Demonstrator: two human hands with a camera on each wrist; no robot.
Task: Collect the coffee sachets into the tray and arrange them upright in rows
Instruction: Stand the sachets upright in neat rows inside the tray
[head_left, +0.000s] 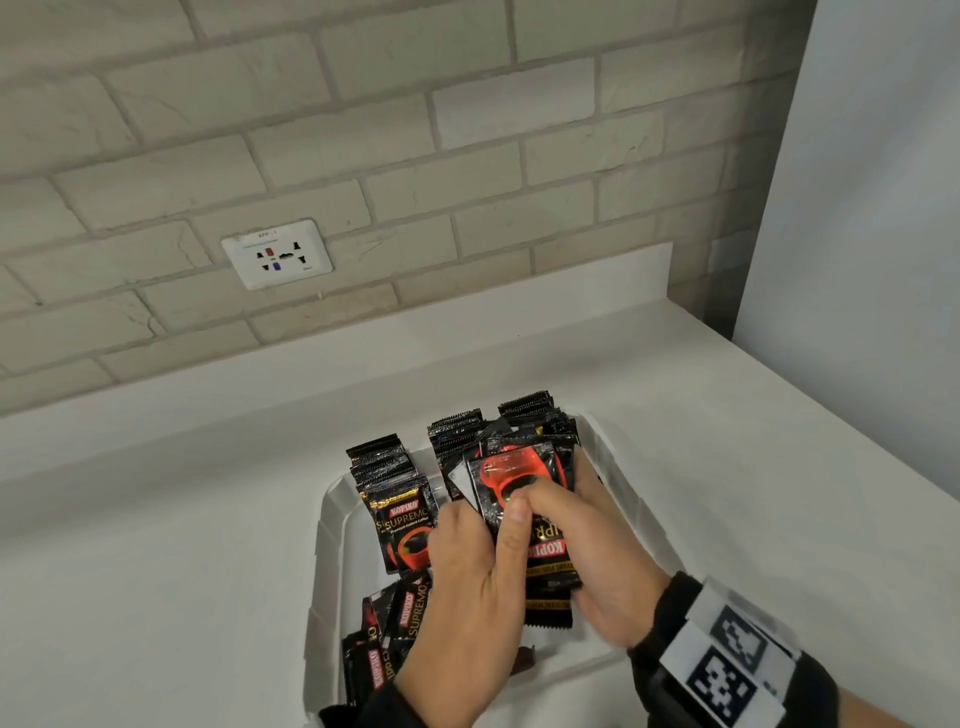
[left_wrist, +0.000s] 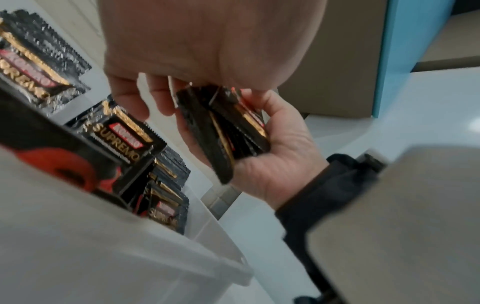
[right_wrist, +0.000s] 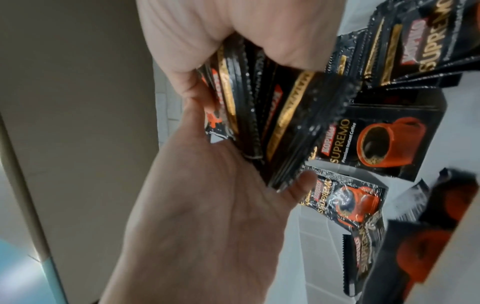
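From the head camera, a white tray (head_left: 332, 525) sits on a white counter (head_left: 156, 545) below a brick wall (head_left: 363, 130) with a socket (head_left: 277, 253). Both hands meet over the tray on one bundle (head_left: 524, 499) of black coffee sachets: the right hand (head_left: 597, 551) cups it from beneath and the right, fingers curled round its far edge, while the left hand (head_left: 478, 571) clamps its near face with the thumb. At the tray's far end sachets stand upright in rows (head_left: 387, 467), their serrated tops up; loose sachets (head_left: 400, 618) lie flat and jumbled at the near end, partly under the left forearm. The left wrist camera, blurred, shows the right hand (left_wrist: 280, 164) palm-up with the bundle (left_wrist: 223, 131) edge-on in it, and the left hand (left_wrist: 207, 41) closing on it from above with fingers curled; upright sachets (left_wrist: 124, 139) fill the tray (left_wrist: 103, 257) at left. The right wrist camera shows the right hand (right_wrist: 197, 216) wrapped round the fanned bundle (right_wrist: 272, 115), the left hand (right_wrist: 233, 30) gripping its top, with loose sachets (right_wrist: 345, 203) lying on the tray floor (right_wrist: 311, 257) beyond.
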